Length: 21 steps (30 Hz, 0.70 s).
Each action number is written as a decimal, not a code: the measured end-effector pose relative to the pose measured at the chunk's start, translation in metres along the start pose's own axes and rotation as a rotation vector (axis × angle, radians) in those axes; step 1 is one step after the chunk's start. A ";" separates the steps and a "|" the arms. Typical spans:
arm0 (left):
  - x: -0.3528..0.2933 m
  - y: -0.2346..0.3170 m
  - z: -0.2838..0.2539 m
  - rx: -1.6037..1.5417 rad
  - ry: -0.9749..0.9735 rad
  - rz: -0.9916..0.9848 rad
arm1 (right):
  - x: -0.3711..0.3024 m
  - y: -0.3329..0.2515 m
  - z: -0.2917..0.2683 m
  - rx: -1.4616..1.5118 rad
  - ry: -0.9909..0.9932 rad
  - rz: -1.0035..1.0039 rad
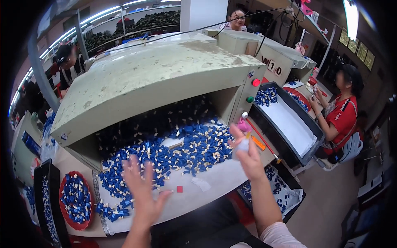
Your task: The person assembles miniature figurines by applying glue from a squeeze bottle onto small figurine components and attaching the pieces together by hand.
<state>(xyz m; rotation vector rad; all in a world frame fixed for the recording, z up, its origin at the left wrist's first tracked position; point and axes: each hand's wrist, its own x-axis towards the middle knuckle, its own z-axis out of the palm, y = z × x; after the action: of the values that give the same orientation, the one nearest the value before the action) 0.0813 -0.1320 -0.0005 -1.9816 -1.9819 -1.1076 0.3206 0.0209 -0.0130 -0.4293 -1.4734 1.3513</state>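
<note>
My left hand (144,187) hovers flat with fingers spread above a pile of small blue and cream parts (173,151) on a white work surface (215,177). It holds nothing. My right hand (245,149) is raised at the pile's right edge, fingers closed around a small pale object (242,145); what that object is I cannot tell. The parts spread back under the hood of a worn green machine (157,74). A small red square piece (179,189) lies on the white surface near my left hand.
A red round dish of blue parts (75,199) and a black tray (46,206) sit at the left. A black tray with a white liner (289,124) stands to the right, by red and green machine buttons (255,82). A person in red (343,115) sits at the right; others work behind.
</note>
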 end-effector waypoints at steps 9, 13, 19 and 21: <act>-0.031 -0.102 -0.102 0.924 0.488 -0.421 | -0.016 -0.057 -0.116 -0.433 0.456 -0.181; -0.014 -0.036 -0.077 0.288 0.247 -0.284 | -0.030 -0.052 -0.077 -0.287 0.254 -0.113; -0.006 -0.006 -0.002 -0.408 -0.141 -0.215 | -0.008 0.007 -0.014 -0.111 -0.024 0.005; -0.007 -0.027 -0.008 -0.278 -0.019 -0.272 | -0.009 0.001 -0.023 -0.097 0.038 0.042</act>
<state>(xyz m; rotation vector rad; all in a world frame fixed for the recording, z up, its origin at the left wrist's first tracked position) 0.0547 -0.1388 -0.0091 -1.8849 -2.2667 -1.5037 0.3430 0.0252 -0.0219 -0.5483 -1.5100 1.3011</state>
